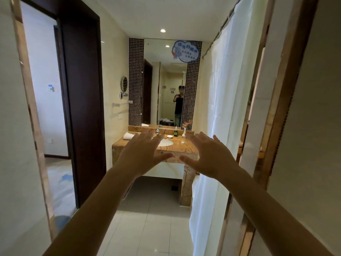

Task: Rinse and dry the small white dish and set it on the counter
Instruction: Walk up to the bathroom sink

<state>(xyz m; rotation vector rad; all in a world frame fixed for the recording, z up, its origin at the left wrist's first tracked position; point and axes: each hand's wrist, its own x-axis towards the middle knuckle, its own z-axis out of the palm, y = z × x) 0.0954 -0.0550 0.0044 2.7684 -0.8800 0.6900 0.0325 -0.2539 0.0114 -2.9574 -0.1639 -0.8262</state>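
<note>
I stand in a bathroom doorway, well back from the brown stone counter (186, 147). A small white dish (182, 142) lies on the counter to the right of the white sink basin (167, 143). My left hand (143, 154) and my right hand (210, 156) are stretched out in front of me, fingers apart, holding nothing. Both hands are far from the dish and partly cover the counter. The tap (157, 130) stands behind the basin. A folded white towel (128, 135) rests on the counter's left end.
A white shower curtain (217, 108) hangs along the right. A dark wooden door frame (81, 100) stands on the left. A dark bottle (175, 133) and a white vase (184, 131) sit at the counter's back, under a mirror (166, 85). The floor (153, 218) is pale tile.
</note>
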